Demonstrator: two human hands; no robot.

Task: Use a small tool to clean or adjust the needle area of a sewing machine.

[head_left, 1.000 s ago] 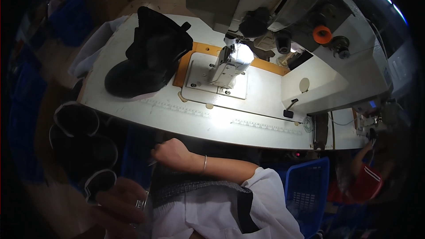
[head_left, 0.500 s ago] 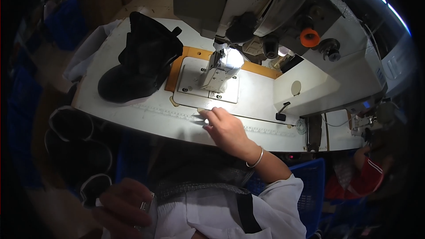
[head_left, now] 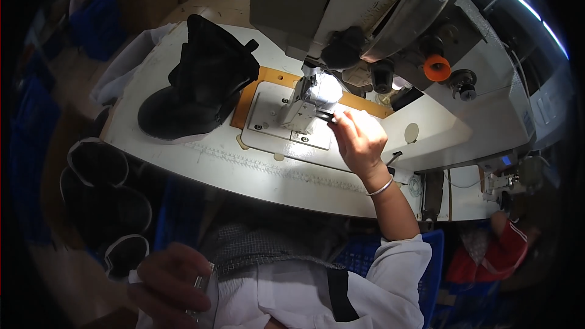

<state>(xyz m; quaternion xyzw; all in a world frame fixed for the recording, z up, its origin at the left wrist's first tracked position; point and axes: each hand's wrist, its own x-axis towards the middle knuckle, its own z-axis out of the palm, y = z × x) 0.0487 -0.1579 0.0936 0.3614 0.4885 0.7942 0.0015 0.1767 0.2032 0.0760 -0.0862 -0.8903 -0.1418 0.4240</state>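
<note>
My right hand is up at the post of a sewing machine, thumb and fingers pinched together. A small, thin dark thing shows at the fingertips against the post; its kind is unclear. A silver bangle circles that wrist. Low at the left, my left hand is dim and blurred, its fingers curled beside a shiny metal-edged thing that I cannot identify. On the white table, left of the post, lies a black boot-shaped piece, apart from both hands.
The machine's arm overhangs the right side, with an orange thread knob. A blue crate sits below the table edge. Dark rounded pieces with pale edges are at lower left. A person in red is at right.
My right hand has moved from the ruler strip near the table's front edge up and rightward to the machine post. My left hand stays low at the left. The view has shifted slightly.
</note>
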